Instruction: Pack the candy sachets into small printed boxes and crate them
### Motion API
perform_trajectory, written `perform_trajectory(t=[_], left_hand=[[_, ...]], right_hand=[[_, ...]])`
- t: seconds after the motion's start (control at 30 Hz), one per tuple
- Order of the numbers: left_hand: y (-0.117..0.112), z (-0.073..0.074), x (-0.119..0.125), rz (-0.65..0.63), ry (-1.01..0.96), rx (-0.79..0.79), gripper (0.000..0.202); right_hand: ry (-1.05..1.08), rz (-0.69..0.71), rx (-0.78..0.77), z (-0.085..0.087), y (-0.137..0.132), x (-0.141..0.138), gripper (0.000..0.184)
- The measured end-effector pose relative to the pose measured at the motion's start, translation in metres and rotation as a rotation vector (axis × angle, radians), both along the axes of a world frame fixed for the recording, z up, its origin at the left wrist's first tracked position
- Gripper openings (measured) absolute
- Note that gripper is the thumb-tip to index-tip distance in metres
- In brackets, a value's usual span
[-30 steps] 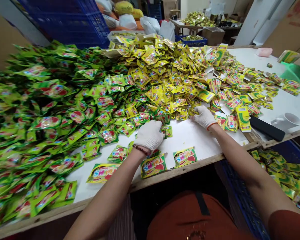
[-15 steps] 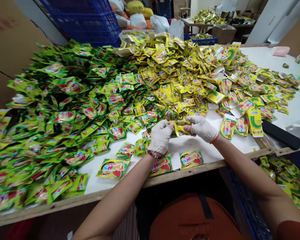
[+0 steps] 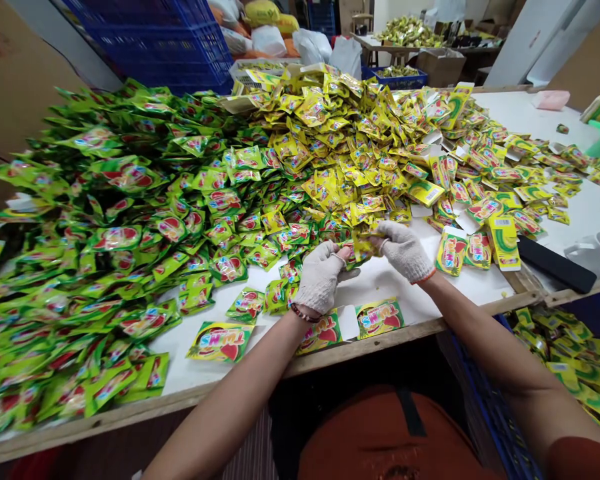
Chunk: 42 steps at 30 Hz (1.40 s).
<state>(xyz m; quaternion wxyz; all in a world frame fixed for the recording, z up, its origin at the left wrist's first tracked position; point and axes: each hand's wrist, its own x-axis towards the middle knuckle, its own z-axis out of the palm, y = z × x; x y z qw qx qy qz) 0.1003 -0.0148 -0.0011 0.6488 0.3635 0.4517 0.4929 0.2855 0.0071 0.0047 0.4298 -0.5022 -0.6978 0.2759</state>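
Note:
My left hand [image 3: 320, 279], in a white glove with bare fingertips, is closed in a pinch on a small green-and-red sachet [image 3: 349, 260] above the white tabletop. Facing it, my right hand [image 3: 406, 253], gloved likewise, pinches a blurred yellow sachet [image 3: 363, 247]. The two sachets meet or overlap between my fingertips; their exact contact is hidden. Below lie flat printed cartons: one at the left [image 3: 220, 341], another partly behind my left wrist [image 3: 324, 332], and a third carton [image 3: 380, 318] by the table's front edge.
A large heap of green sachets [image 3: 130, 233] covers the left, joined to a heap of yellow sachets [image 3: 330, 153]. Filled cartons [image 3: 451, 251] lie right, near a black phone-like slab [image 3: 555, 263] and a clear mug [image 3: 595, 250]. Blue crates [image 3: 150, 47] stand behind.
The yellow sachet, earlier between both hands, has tilted and shifted toward my right fingers. A green sachet now shows at my left fingertips. My right hand has risen slightly; the view has shifted a little.

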Motion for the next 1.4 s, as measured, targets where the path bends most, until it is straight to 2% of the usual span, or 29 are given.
perform_trajectory(t=[0.07,0.1,0.17,0.27,0.33,0.53,0.63,0.7,0.73,0.8,0.87,0.97,1.07,1.2,1.3,1.4], left_hand=[[0.001,0.0,-0.001,0.011,0.014,-0.025,0.044],[0.001,0.0,-0.002,0.003,0.014,-0.034,0.044],[0.001,0.0,-0.002,-0.022,-0.009,-0.046,0.045],[-0.002,0.001,-0.001,-0.009,-0.088,-0.033,0.046],[-0.003,0.002,-0.001,0.017,-0.133,-0.007,0.048],[-0.005,0.002,0.002,0.039,-0.133,0.046,0.051],[-0.004,-0.002,0.004,0.039,-0.09,0.071,0.05],[-0.003,-0.004,0.003,0.057,-0.055,0.11,0.046],[-0.003,-0.004,0.002,0.063,-0.036,0.131,0.045],[-0.003,-0.005,0.001,0.049,0.021,0.171,0.042],[-0.004,-0.006,0.0,0.017,0.084,0.199,0.041],[-0.004,-0.008,0.0,0.036,0.111,0.191,0.041],[-0.003,-0.009,0.001,0.056,0.078,0.17,0.043],[-0.001,-0.008,0.001,0.046,0.101,0.19,0.043],[-0.003,-0.009,-0.001,0.058,0.18,0.237,0.039],[-0.007,-0.01,-0.004,-0.093,0.287,0.266,0.036]], right_hand=[[-0.059,-0.138,0.218,0.003,-0.001,0.005,0.018],[-0.119,-0.154,0.319,0.004,-0.003,0.007,0.019],[-0.317,-0.078,0.464,0.005,-0.008,0.008,0.023],[-0.636,0.07,0.568,0.003,-0.017,0.001,0.022],[-0.756,0.096,0.612,0.001,-0.022,-0.005,0.022],[-0.828,0.095,0.729,-0.004,-0.026,-0.012,0.02],[-0.737,0.196,0.652,-0.005,-0.024,-0.012,0.019],[-0.58,0.262,0.595,-0.003,-0.022,-0.012,0.019],[-0.478,0.248,0.563,-0.002,-0.021,-0.012,0.019],[-0.271,0.134,0.46,0.0,-0.018,-0.011,0.018],[-0.111,0.047,0.288,0.001,-0.014,-0.01,0.02],[0.079,0.073,0.01,-0.002,-0.01,-0.012,0.024],[0.254,0.084,-0.147,-0.005,-0.007,-0.016,0.027],[0.338,0.01,-0.272,-0.006,-0.008,-0.022,0.028],[0.339,0.069,-0.311,-0.004,-0.015,-0.022,0.026],[0.351,0.142,-0.328,0.001,-0.026,-0.008,0.03]])
